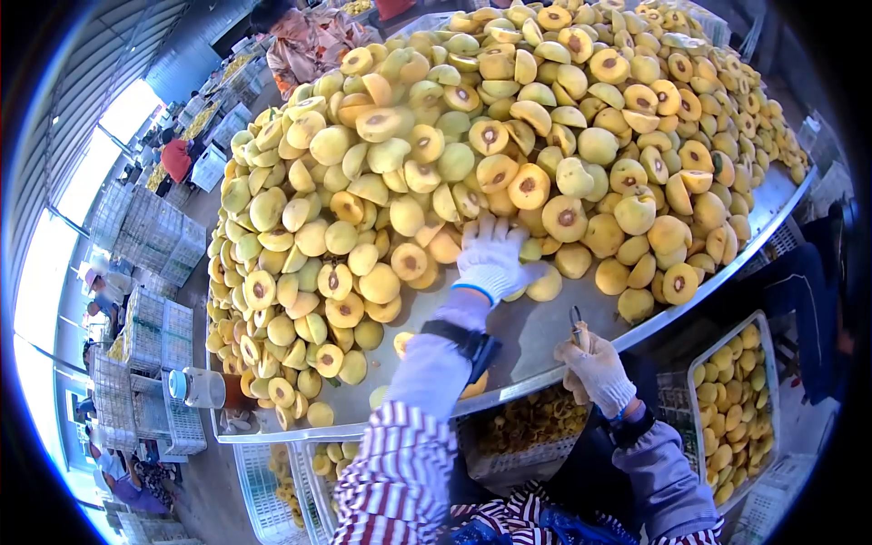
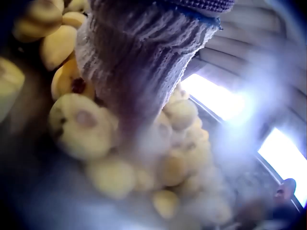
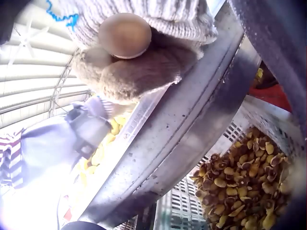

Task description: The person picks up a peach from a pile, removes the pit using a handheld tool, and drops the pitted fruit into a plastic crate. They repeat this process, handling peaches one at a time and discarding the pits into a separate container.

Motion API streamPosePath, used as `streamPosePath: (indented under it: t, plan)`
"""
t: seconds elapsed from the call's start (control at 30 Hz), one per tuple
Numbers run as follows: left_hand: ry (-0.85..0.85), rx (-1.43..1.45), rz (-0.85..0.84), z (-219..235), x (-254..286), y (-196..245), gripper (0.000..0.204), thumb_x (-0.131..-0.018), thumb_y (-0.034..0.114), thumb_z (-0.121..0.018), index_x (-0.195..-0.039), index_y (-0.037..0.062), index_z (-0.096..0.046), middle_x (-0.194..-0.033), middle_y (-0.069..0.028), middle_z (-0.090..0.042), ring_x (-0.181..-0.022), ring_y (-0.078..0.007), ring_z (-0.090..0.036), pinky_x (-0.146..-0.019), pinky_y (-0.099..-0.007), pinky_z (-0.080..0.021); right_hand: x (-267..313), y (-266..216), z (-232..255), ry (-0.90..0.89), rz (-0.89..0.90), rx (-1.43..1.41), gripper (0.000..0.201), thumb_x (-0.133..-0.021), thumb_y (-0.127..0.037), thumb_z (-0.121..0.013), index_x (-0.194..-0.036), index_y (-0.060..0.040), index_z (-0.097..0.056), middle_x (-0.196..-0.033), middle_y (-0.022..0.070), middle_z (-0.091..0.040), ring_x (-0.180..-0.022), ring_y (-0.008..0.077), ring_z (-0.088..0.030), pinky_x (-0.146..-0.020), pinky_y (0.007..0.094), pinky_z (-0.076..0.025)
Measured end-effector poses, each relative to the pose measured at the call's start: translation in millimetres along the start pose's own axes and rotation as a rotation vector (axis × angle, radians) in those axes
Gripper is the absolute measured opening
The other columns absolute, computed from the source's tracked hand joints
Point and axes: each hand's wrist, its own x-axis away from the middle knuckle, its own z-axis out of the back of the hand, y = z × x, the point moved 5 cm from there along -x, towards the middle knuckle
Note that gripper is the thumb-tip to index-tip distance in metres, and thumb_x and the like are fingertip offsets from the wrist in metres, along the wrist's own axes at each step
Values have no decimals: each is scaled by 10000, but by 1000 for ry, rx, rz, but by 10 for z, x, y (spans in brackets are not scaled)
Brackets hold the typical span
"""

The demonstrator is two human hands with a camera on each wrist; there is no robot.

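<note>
A large heap of halved yellow peaches, many with brown pit hollows showing, covers most of the metal table. My left hand, in a white knitted glove, lies with straight, spread fingers on the near edge of the heap. In the left wrist view the glove cuff hides the fingers, and the peaches below are blurred. Over the table's front edge, my gloved right hand grips a pitting tool with its thin metal loop pointing up. The round end of its wooden handle shows in the right wrist view.
Under the table edge stands a crate of brownish fruit scraps. To the right is a white crate full of peach halves. A capped bottle lies at the table's left corner. Stacked crates and people fill the left background.
</note>
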Motion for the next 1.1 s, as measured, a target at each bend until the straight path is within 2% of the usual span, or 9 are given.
streamPosePath:
  t: [0.1, 0.3, 0.4, 0.43, 0.53, 0.73, 0.93, 1.03, 1.1]
  plan:
    - [-378, 101, 96, -202, 91, 51, 539, -785, 567, -632, -1160, 179, -626, -1140, -72, -646, -1155, -247, -542, -1111, -461, -232, -5, 14, 18, -19, 4, -42, 200, -910, -245, -630, -950, -63, -556, -569, 39, -524, -362, 110, -433, -341, 246, -327]
    - [-382, 252, -245, 428, 805, 389, 438, -812, 439, -687, -1167, 186, -644, -1079, -63, -649, -1101, -247, -578, -1010, -367, -375, -20, 74, 32, -40, 4, -65, 201, -909, -253, -633, -944, -69, -560, -576, 33, -526, -379, 104, -445, -348, 247, -330]
    - [-579, 556, -257, 436, 920, 241, 387, -819, 353, -706, -1138, 143, -645, -1088, -70, -636, -1080, -276, -579, -963, -371, -431, 27, 5, 13, -12, 25, -45, 169, -908, -233, -621, -930, -71, -579, -567, 32, -522, -380, 111, -444, -347, 245, -322]
    - [-390, 843, 29, 390, 959, 36, 344, -845, 327, -648, -1135, 142, -646, -1131, -91, -639, -1093, -290, -579, -958, -449, -439, 43, -22, 11, 2, 28, -30, 154, -908, -222, -615, -923, -72, -587, -561, 32, -519, -379, 115, -441, -345, 245, -315]
    - [-260, 422, 310, 484, 921, -420, 392, -863, 369, -632, -1175, 132, -638, -1174, -111, -631, -1129, -311, -569, -943, -443, -465, 46, -24, 8, -4, 29, -15, 162, -911, -229, -613, -926, -72, -577, -566, 37, -528, -375, 118, -448, -344, 248, -322]
    - [-775, 356, 416, 265, 1093, -326, 480, -857, 440, -646, -1244, 158, -620, -1192, -165, -646, -1092, -360, -623, -922, -452, -491, -40, 72, 20, -17, 86, -62, 161, -906, -226, -621, -946, -85, -555, -528, 23, -490, -351, 126, -432, -329, 262, -317]
    - [-284, 569, 468, 376, 1183, -202, 472, -863, 323, -676, -1251, 94, -538, -1077, -180, -682, -962, -340, -676, -844, -440, -522, -56, 87, 39, -8, 128, -44, 141, -893, -222, -624, -925, -93, -580, -513, 46, -513, -329, 156, -454, -306, 281, -347]
    - [63, 1236, 842, 371, 1359, -317, 496, -903, 287, -685, -1299, 54, -499, -1071, -127, -662, -949, -238, -675, -811, -359, -548, -127, 129, 68, 5, 196, 46, 148, -925, -227, -601, -985, -95, -576, -545, 46, -514, -356, 153, -456, -309, 289, -355]
    - [86, 1703, 981, 573, 1568, -238, 528, -922, 284, -683, -1332, 32, -467, -1087, -99, -632, -971, -190, -650, -791, -326, -561, -91, 104, 55, 1, 184, 54, 140, -936, -231, -594, -985, -103, -567, -559, 37, -501, -365, 143, -440, -313, 288, -361]
